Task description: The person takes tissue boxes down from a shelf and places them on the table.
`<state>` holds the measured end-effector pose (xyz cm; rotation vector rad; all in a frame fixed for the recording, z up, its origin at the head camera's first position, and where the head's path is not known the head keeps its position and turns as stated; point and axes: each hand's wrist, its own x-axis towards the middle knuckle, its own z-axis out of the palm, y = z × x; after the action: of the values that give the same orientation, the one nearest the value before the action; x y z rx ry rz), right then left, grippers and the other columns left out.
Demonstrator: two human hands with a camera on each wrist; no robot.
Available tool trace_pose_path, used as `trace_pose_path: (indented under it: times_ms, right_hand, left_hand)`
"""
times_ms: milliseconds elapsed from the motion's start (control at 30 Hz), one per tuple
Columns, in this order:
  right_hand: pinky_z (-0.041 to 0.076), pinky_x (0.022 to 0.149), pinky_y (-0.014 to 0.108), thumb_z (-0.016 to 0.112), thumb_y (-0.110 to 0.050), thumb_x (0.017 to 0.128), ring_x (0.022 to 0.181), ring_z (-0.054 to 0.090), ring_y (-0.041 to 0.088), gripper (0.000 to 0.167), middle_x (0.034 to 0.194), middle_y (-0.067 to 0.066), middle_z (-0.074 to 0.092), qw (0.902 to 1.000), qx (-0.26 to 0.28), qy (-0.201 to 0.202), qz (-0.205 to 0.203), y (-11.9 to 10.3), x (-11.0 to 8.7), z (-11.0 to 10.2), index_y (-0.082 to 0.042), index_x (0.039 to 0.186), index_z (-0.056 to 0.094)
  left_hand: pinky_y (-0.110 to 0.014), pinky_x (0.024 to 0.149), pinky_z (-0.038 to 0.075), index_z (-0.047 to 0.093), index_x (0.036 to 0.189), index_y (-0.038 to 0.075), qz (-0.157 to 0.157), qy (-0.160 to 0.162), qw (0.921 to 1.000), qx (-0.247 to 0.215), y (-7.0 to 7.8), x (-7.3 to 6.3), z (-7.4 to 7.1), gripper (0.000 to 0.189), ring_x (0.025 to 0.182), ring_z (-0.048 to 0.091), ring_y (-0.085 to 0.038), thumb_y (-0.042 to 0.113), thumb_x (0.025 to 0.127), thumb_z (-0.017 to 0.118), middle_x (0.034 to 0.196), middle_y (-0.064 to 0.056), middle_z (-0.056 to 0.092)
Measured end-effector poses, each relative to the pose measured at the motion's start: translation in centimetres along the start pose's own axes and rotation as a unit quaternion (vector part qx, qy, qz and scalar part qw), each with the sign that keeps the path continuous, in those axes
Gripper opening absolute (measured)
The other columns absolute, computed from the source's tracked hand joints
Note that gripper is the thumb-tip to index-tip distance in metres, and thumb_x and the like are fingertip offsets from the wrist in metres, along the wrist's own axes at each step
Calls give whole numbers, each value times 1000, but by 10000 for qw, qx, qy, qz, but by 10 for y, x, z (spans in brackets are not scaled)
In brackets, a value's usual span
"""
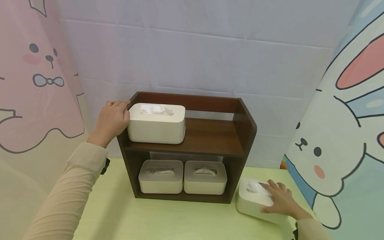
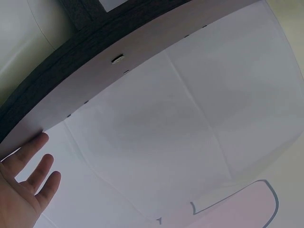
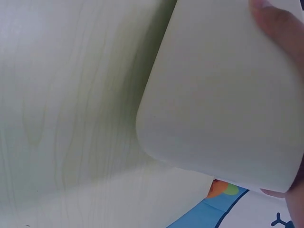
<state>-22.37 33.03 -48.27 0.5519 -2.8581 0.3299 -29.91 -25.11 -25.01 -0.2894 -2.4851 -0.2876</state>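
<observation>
The tissue box [image 1: 251, 206] lies at the tabletop [image 1: 174, 221], just right of the shelf unit [image 1: 246, 133]. Its long axis runs left to right, right end slanting toward the person. The right grip [image 1: 280, 200] is nearer and holds the box across its width, near the right end; the box therefore extends leftward from the grip, toward the unit. The left grip [image 1: 112, 116] touches the unit's left side panel [image 1: 129, 168]; whether it clasps the panel cannot be told. The upper shelf [image 1: 216, 135] carries one white box [image 1: 156, 130] at its left end. The tabletop shows pale wood grain; printed curtains [image 1: 324, 206] flank both sides.
</observation>
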Motion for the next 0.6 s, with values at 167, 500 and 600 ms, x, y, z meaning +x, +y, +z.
trace_pose_path:
  times_ms: [167, 500, 600]
  right_hand:
    - [35, 71, 68, 78, -57, 49, 106, 40, 52, 93, 124, 24, 49, 9997, 245, -94, -5, 2, 7, 1, -14, 126, 48]
    - [33, 72, 74, 83, -51, 44, 108, 38, 57, 98, 128, 28, 45, 9987, 374, -341, -54, 6, 23, 7, -13, 127, 46]
    - [34, 70, 74, 84, -50, 44, 108, 39, 57, 99, 126, 25, 46, 9987, 361, -319, -143, 9, 26, 11, -13, 127, 46]
  left_hand:
    - [-57, 91, 37, 53, 123, -3, 12, 29, 10000, 0, 0, 0, 0, 44, 108, 45, -44, 13, 91, 28, 123, -24, 55]
    - [-57, 91, 37, 53, 124, -3, 10, 21, 10000, -20, 1, 0, 0, 44, 109, 45, -45, 13, 91, 29, 123, -24, 54]
    - [-57, 91, 37, 53, 123, -4, 19, 21, 10000, -14, 1, 0, 0, 43, 108, 45, -45, 13, 91, 29, 123, -24, 55]
